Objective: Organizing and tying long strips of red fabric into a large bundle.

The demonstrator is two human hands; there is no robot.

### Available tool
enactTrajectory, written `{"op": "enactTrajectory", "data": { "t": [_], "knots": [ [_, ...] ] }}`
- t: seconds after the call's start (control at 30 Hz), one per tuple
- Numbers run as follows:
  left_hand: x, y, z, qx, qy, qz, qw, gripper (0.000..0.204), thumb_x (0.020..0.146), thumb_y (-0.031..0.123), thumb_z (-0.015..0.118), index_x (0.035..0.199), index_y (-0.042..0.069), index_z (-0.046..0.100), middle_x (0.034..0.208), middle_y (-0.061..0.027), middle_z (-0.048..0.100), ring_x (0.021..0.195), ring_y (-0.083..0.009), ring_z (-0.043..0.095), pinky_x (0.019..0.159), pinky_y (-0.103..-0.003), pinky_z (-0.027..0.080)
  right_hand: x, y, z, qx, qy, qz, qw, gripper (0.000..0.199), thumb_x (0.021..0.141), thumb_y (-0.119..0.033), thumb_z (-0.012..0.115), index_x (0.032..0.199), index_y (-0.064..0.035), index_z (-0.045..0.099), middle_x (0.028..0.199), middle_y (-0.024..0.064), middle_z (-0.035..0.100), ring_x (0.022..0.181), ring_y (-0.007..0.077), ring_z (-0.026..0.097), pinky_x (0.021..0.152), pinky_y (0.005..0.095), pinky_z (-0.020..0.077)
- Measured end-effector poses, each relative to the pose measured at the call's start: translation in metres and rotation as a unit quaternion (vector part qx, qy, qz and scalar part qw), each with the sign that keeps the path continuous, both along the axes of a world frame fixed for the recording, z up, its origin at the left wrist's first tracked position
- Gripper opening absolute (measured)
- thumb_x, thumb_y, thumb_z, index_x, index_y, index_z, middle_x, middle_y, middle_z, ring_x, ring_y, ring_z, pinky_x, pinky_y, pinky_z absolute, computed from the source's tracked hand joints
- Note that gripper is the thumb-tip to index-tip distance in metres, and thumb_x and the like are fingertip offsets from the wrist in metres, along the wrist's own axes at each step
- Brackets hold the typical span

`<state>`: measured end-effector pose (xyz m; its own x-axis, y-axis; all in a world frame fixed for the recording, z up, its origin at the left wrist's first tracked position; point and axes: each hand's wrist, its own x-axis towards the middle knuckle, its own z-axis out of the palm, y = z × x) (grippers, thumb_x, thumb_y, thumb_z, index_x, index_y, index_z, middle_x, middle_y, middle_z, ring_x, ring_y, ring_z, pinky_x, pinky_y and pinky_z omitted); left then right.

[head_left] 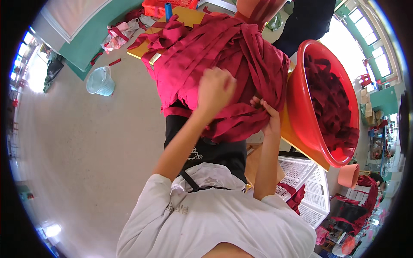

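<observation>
left hand [215, 88] fisted in crimson fabric strips [223, 56] | right hand [269, 114] pinched near hem | best gathered evenly, clear of red basin [297, 112]

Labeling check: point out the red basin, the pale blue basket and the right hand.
red basin [301, 107], head view, outer wall
pale blue basket [100, 81], head view, side mesh
right hand [269, 116], head view, back of hand gripping cloth

Crimson fabric strips [223, 56]: large tangled heap, long flat bands, piled on yellow table [189, 17], draping over its near edge, bunched at lower front.
</observation>
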<state>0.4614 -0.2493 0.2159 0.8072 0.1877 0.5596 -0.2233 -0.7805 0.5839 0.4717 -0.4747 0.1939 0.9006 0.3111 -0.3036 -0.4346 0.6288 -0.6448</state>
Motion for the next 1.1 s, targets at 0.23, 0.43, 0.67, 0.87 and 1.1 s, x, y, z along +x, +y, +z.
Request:
{"op": "enactTrajectory", "data": {
  "t": [0.23, 0.43, 0.67, 0.87, 1.1],
  "knots": [
    [0.033, 0.071, -0.022, 0.138, -0.015, 0.210, 0.968, 0.041, 0.092, 0.036, 0.060, 0.121, 0.008, 0.056, 0.119, -0.0157, 0.053, 0.108, -0.0360, 0.051, 0.086, -0.048, 0.044, 0.009, -0.019, -0.027, 0.011, -0.063, 0.046, 0.997, 0.018, 0.090, -0.007, 0.064, 0.106, -0.0019, 0.059, 0.088, 0.0062, 0.062, 0.091, 0.0200, 0.061, 0.088, 0.0314, 0.0480],
    [0.043, 0.118, -0.017, 0.122, 0.079, 0.195, 0.970, 0.028, 0.085, 0.029, 0.069, 0.105, 0.010, 0.063, 0.101, -0.0116, 0.063, 0.094, -0.0339, 0.059, 0.080, -0.046, 0.049, 0.008, -0.012, -0.023, -0.035, -0.059, 0.027, 0.997, 0.016, 0.089, -0.007, 0.065, 0.103, -0.0009, 0.061, 0.084, 0.0071, 0.065, 0.085, 0.0212, 0.063, 0.084, 0.0321, 0.0500],
    [0.037, 0.110, 0.024, -0.012, 0.035, 0.123, 0.992, 0.018, 0.082, 0.021, 0.071, 0.084, 0.004, 0.064, 0.078, -0.0126, 0.063, 0.078, -0.0327, 0.061, 0.069, -0.045, 0.047, 0.007, -0.013, -0.021, -0.027, -0.030, 0.014, 0.999, 0.016, 0.089, -0.009, 0.064, 0.103, -0.0003, 0.061, 0.082, 0.0069, 0.064, 0.083, 0.0216, 0.062, 0.084, 0.0330, 0.0501],
    [0.003, -0.021, 0.000, -0.342, 0.126, -0.282, 0.888, 0.011, 0.088, 0.010, 0.067, 0.087, 0.001, 0.062, 0.070, 0.0020, 0.056, 0.067, -0.0076, 0.052, 0.063, -0.026, 0.046, 0.024, -0.025, -0.030, 0.068, -0.069, 0.179, 0.979, 0.026, 0.091, -0.011, 0.065, 0.113, 0.0004, 0.064, 0.089, 0.0077, 0.069, 0.092, 0.0196, 0.065, 0.086, 0.0293, 0.0501],
    [-0.011, -0.039, 0.021, -0.267, 0.167, -0.235, 0.920, 0.021, 0.084, 0.023, 0.066, 0.076, 0.004, 0.068, 0.072, -0.0167, 0.065, 0.065, -0.0347, 0.061, 0.061, -0.044, 0.048, 0.008, -0.012, -0.017, -0.052, 0.014, 0.053, 0.997, 0.024, 0.088, -0.011, 0.069, 0.109, -0.0016, 0.067, 0.107, 0.0085, 0.070, 0.102, 0.0214, 0.066, 0.092, 0.0334, 0.0513]
  ]
}}
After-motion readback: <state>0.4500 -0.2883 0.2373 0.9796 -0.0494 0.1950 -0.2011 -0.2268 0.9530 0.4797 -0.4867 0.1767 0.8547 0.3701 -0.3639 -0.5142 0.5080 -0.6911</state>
